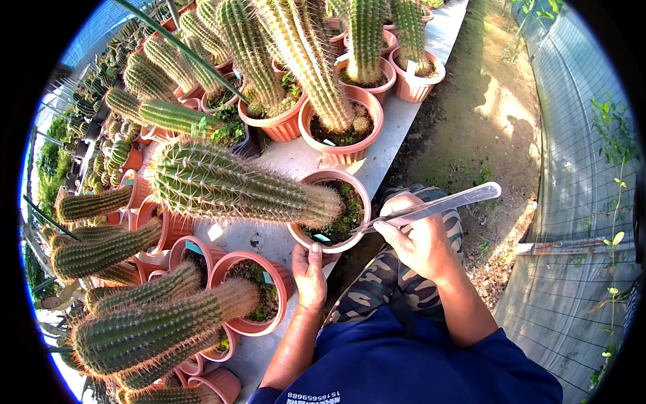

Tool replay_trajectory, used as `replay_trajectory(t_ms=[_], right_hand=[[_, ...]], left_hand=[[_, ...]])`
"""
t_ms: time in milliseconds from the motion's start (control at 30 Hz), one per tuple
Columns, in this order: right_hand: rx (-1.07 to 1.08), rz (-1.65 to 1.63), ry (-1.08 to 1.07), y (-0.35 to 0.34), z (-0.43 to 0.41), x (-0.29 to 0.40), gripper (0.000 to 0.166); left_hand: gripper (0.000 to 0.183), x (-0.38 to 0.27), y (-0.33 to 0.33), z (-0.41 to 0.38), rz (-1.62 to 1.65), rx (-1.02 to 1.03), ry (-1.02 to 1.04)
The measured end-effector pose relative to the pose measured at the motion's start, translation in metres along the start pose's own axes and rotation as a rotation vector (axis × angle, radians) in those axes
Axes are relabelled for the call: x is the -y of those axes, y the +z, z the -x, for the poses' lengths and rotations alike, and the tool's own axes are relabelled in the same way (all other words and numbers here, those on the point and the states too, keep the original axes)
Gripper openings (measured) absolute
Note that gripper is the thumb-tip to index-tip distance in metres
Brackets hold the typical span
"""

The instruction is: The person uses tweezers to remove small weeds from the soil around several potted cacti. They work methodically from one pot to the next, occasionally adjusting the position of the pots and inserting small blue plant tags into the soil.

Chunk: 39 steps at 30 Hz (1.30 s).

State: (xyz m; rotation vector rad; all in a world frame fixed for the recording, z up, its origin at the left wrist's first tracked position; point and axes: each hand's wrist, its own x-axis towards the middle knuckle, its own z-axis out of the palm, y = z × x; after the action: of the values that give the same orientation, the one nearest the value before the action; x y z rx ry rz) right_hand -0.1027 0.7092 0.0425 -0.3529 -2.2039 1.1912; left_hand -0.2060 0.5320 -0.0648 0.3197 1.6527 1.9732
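Observation:
A tall ribbed columnar cactus (237,184) grows from a terracotta-coloured plastic pot (367,202) before me and leans to the left. Green moss or small weeds (354,204) cover the soil around its base, and a pale plant label (321,237) sticks up near the rim. My left hand (310,272) grips the near side of this pot, thumb at the rim. Long metal tweezers (439,204) are held in my right hand (416,242). Their tips are at the soil just inside the pot's right edge.
Potted cacti crowd the pale bench (376,156), including a large spiny one (166,323) at lower left and another (313,65) behind. A green pole (181,45) slants over them. Right of the bench run a dirt path (454,131) and a wire-mesh wall with sheeting (575,166).

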Motion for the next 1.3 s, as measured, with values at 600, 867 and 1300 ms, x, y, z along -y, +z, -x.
replay_trajectory(t_ms=[600,867,1300], right_hand=[[-0.195,-0.101,-0.052,-0.011,-0.002,-0.006,0.009],[-0.551,0.404,0.171,-0.095,0.019,-0.08,0.013],[-0.135,0.453,0.38,-0.053,-0.02,-0.107,0.024]], left_hand=[[0.041,0.002,0.0,-0.001,0.002,0.003,0.007],[0.037,0.003,-0.004,0.005,0.026,-0.02,0.02],[0.037,0.0,-0.006,0.002,-0.03,-0.007,-0.023]])
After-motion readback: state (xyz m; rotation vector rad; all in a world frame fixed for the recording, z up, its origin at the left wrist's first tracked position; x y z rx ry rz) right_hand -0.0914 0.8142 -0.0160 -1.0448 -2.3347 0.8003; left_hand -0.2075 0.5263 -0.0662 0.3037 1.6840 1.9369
